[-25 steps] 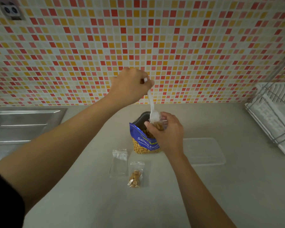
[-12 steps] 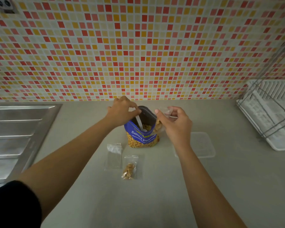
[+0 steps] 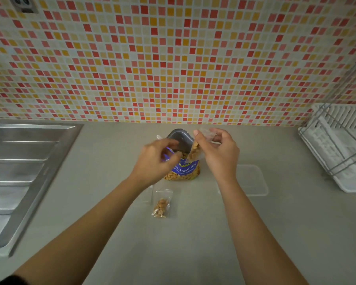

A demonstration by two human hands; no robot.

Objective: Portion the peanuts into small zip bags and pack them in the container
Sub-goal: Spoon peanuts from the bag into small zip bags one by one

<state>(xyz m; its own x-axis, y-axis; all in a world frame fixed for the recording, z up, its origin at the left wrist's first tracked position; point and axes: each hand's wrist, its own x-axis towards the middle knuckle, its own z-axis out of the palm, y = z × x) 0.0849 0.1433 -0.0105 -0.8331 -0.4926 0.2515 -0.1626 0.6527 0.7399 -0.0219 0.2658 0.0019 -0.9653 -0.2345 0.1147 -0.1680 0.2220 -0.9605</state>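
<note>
A blue salted-peanut bag (image 3: 185,168) stands open on the grey counter. Over its mouth, my right hand (image 3: 218,153) pinches a small clear zip bag (image 3: 195,150) by its top, with peanuts in its lower part. My left hand (image 3: 155,161) is blurred in front of the big bag's left edge, fingers loosely curled around nothing I can see. A white spoon handle (image 3: 159,137) sticks out of the big bag behind that hand. A filled zip bag (image 3: 161,204) lies flat nearer to me. An empty clear container (image 3: 254,179) sits to the right.
A steel sink drainboard (image 3: 29,165) fills the left side. A white dish rack with wire frame (image 3: 337,145) stands at the right edge. The tiled wall rises behind the peanut bag. Another empty zip bag (image 3: 147,193) peeks out beside my left forearm.
My left hand lowered the spoon into the peanut bag, then came off it and moved down and left. My right hand lifted the small bag slightly to the right.
</note>
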